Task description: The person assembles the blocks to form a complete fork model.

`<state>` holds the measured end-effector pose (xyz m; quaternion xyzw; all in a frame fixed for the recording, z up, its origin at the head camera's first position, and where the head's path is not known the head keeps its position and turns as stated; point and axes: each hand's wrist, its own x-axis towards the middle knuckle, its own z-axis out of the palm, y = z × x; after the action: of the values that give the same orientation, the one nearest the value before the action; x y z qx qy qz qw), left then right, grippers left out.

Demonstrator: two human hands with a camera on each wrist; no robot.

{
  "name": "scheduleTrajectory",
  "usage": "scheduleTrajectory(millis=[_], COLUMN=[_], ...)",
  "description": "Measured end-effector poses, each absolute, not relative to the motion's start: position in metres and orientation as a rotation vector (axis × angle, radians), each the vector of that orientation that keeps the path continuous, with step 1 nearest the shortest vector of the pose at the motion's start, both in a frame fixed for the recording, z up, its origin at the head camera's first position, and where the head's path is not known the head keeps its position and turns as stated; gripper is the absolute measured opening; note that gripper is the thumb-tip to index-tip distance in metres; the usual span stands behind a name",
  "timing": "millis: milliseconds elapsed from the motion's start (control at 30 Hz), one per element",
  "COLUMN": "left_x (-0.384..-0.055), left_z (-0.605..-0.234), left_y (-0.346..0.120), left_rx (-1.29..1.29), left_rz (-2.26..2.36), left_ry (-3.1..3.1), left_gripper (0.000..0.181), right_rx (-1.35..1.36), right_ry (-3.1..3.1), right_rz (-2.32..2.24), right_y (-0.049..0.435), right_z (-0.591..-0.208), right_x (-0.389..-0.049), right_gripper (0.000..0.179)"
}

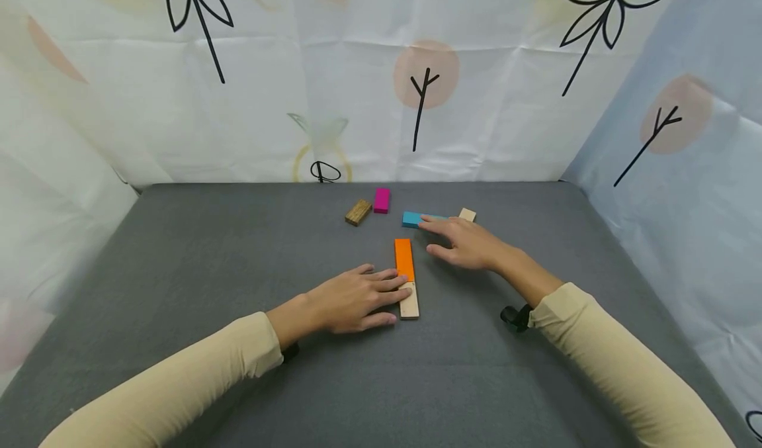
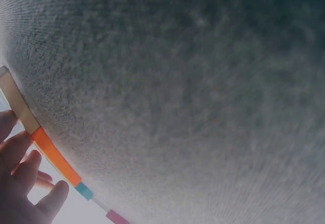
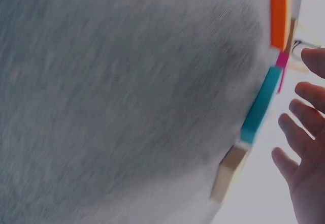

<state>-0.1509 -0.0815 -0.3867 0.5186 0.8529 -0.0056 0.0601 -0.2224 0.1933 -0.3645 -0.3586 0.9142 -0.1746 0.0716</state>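
My left hand (image 1: 357,299) reaches in from the left with fingers extended, their tips resting on a pale wooden block (image 1: 409,309) and the near end of an orange block (image 1: 403,257). These two blocks lie end to end in one line. In the head view my right hand (image 1: 467,243), fingers loosely spread, overlaps a blue block (image 1: 411,219). A second pale wooden block (image 1: 467,214) shows just behind that hand. The right wrist view has the fingers (image 3: 290,132) apart beside the blue block (image 3: 261,104), holding nothing.
Farther back on the grey table (image 1: 238,256) lie a brown wooden block (image 1: 358,212) and a magenta block (image 1: 381,200), side by side. Patterned white fabric (image 1: 357,104) hangs along the table's far edge and both sides.
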Motion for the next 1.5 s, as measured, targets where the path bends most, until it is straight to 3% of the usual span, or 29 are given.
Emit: scheduleTrajectory(millis=[333, 1500], left_x=[-0.152, -0.153], left_z=[-0.385, -0.385], left_y=[-0.08, -0.079], left_rx=[1.586, 1.58], left_rz=[-0.048, -0.027], left_ry=[2.576, 2.571], left_gripper=[0.059, 0.057], right_rx=[-0.955, -1.04], right_ry=[2.825, 2.838], right_rz=[-0.449, -0.257], right_y=[0.218, 0.218], right_z=[-0.377, -0.388], right_x=[-0.233, -0.229], right_gripper=[0.063, 0.076])
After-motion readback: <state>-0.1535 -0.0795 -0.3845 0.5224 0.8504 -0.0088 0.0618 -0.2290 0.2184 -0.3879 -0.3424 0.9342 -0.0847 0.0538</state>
